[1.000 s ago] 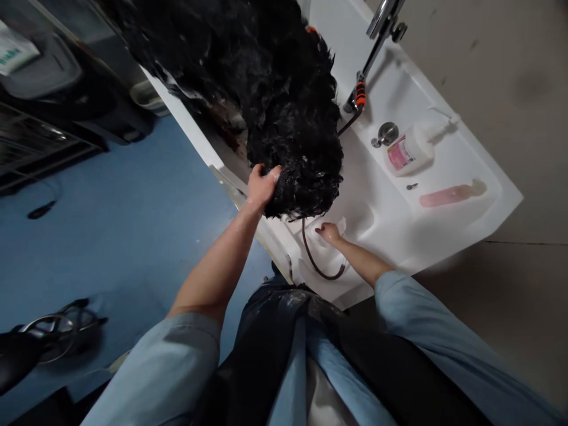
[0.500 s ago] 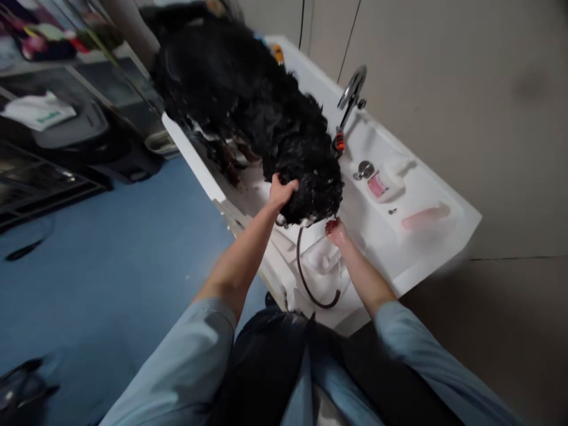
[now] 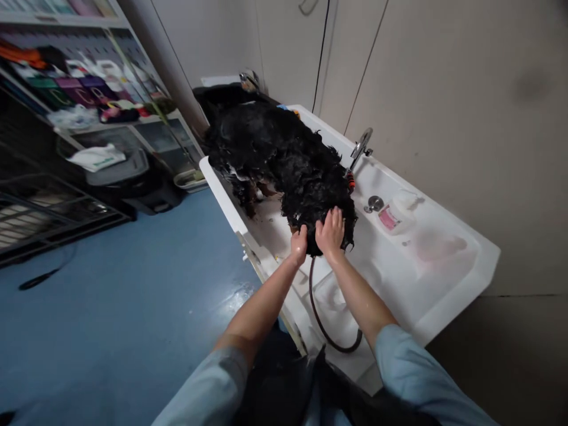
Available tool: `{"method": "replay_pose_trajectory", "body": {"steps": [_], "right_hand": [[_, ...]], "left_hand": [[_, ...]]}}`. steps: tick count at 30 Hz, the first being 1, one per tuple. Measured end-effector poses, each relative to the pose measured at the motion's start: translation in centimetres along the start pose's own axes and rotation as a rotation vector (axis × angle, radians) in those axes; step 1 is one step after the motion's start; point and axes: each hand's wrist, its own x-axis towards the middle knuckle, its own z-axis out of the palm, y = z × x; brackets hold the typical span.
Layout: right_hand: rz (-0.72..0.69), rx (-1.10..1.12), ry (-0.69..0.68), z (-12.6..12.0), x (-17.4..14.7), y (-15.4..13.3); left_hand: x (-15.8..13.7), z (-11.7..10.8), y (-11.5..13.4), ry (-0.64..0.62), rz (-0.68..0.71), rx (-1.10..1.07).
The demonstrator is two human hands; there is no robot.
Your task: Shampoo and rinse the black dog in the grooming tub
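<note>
Right hand (image 3: 331, 233), fingers open, rests on a black-furred dog (image 3: 302, 171); left hand (image 3: 299, 244) touches it, grip unclear. Brown hose (image 3: 345, 350) loops at their six o'clock, pink-labelled white plastic bottle (image 3: 394, 219) at three.

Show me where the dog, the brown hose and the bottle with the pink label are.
Dog (image 3: 286, 157), head view, on the black fur of its back.
Brown hose (image 3: 318, 318), head view, on its curved middle stretch.
Bottle (image 3: 391, 218), head view, on its pink label.
</note>
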Motion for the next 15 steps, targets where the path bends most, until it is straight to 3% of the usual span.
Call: {"method": "replay_pose_trajectory", "body": {"steps": [2,4,5,6,10,13,15], "right_hand": [[-0.091,0.003,-0.027,0.4,0.6,-0.1],[-0.213,-0.004,-0.144,0.8,0.5,-0.1],[-0.207,-0.015,-0.174,1.0,0.4,-0.1],[-0.141,-0.033,-0.155,1.1,0.4,-0.2],[0.229,-0.087,0.140,1.8,0.3,-1.1],[0.235,-0.064,0.074,3.1,-0.7,-2.0],[0.357,-0.046,0.094,3.2,-0.6,-1.8]], "left_hand": [[1.1,-0.6,0.4,-0.048,-0.021,-0.059],[2.6,-1.4,1.1,-0.107,-0.065,-0.070],[3.4,-1.7,1.5,-0.128,-0.079,-0.043],[4.1,-2.1,1.8,-0.149,-0.079,0.003],[5.7,-2.4,2.5,-0.303,-0.014,0.096],[5.2,-2.0,2.7,-0.277,0.049,0.078],[4.6,-2.0,2.7,-0.246,0.069,0.148]]}}
